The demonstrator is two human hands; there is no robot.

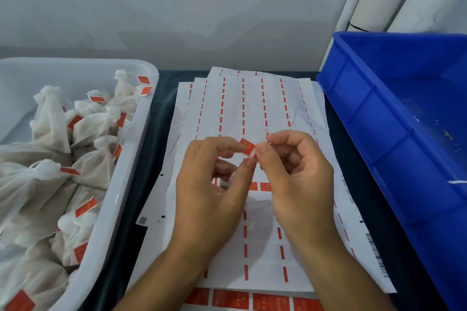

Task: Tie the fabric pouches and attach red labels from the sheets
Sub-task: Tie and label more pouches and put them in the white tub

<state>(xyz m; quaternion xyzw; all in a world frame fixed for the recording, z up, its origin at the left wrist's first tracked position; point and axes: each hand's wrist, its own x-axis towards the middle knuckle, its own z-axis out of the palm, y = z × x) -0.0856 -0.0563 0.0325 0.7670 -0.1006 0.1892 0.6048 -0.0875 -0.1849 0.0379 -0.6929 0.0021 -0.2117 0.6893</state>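
Both hands pinch one red label [247, 147] over the peeled sheets [252, 108]: left hand [214, 184], right hand [298, 174], probably keeping it unstuck. Tagged pouches [50, 159] wait at nine o'clock.

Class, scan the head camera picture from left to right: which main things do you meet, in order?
White tub full of tied pouches → left hand → red label pinched between both hands → right hand → blue crate.

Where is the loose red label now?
In the head view, centre: the label is pinched between the left hand and right hand, above the sheets.
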